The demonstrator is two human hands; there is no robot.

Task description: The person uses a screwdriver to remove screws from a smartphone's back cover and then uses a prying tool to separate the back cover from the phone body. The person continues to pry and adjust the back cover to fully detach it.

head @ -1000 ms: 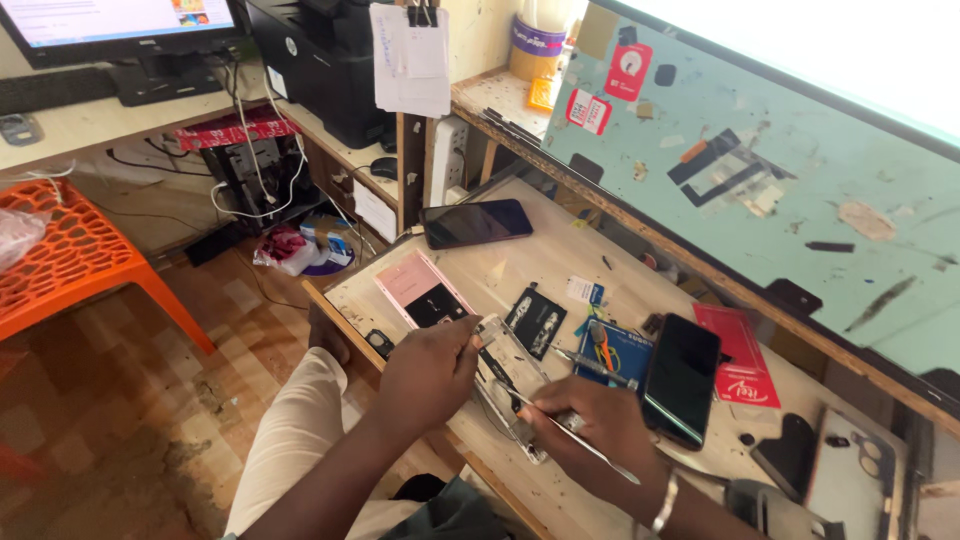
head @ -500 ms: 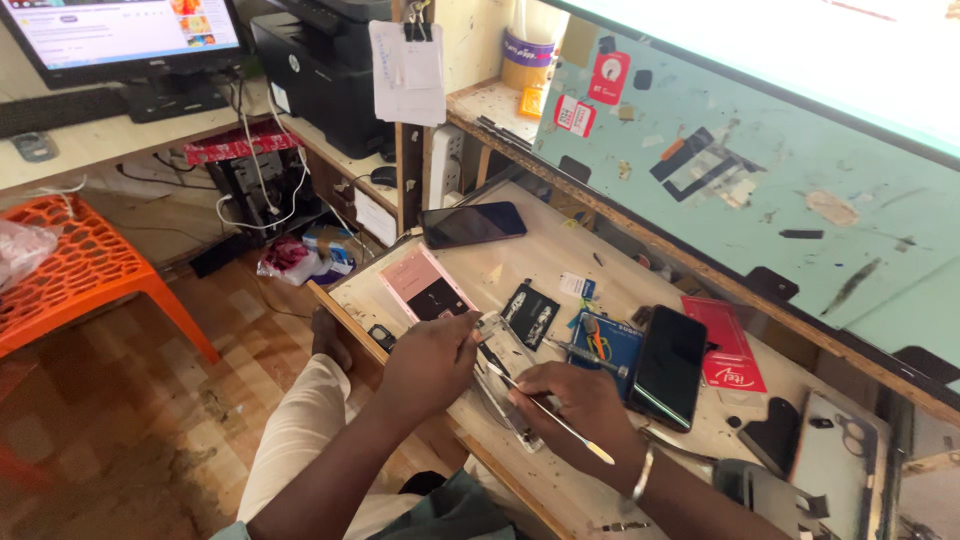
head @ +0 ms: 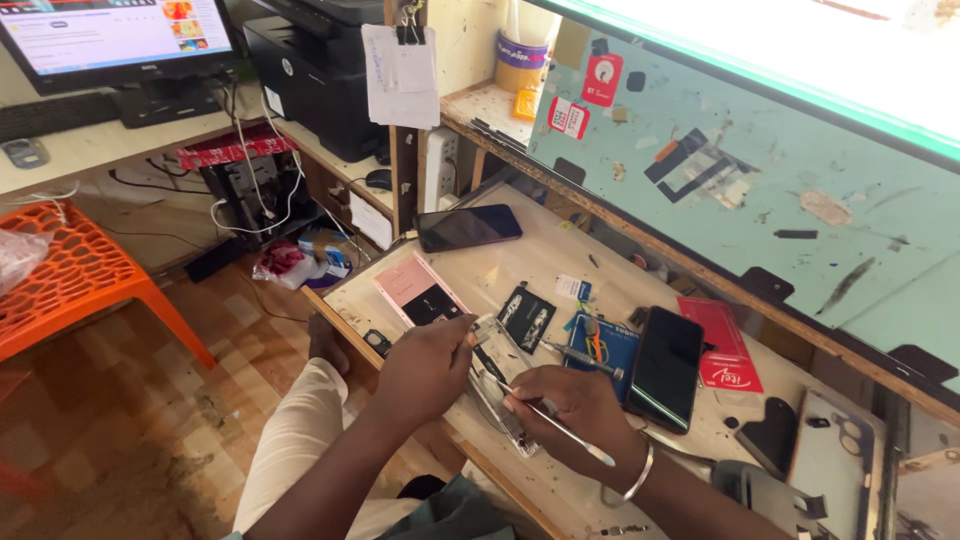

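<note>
Seen from above, a person sits at a wooden tabletop point(head: 560, 260) that runs across the centre and right of the frame. The left hand point(head: 425, 365), at lower centre, is curled with its fingers pressing down on the near end of an opened phone point(head: 500, 385), which lies flat at the tabletop's front edge. The right hand point(head: 575, 410), just to the right and wearing a metal bangle at the wrist, is closed around a thin metal pry tool point(head: 555, 425) whose tip touches the opened phone. Just beyond the hands lie a pink phone back point(head: 415, 290), a small dark part point(head: 527, 317) and a blue card with a screwdriver point(head: 578, 352). A black phone point(head: 667, 368) lies face up right of centre, another black phone point(head: 468, 227) farther up. An orange plastic chair point(head: 70, 280) stands at the left edge.
</note>
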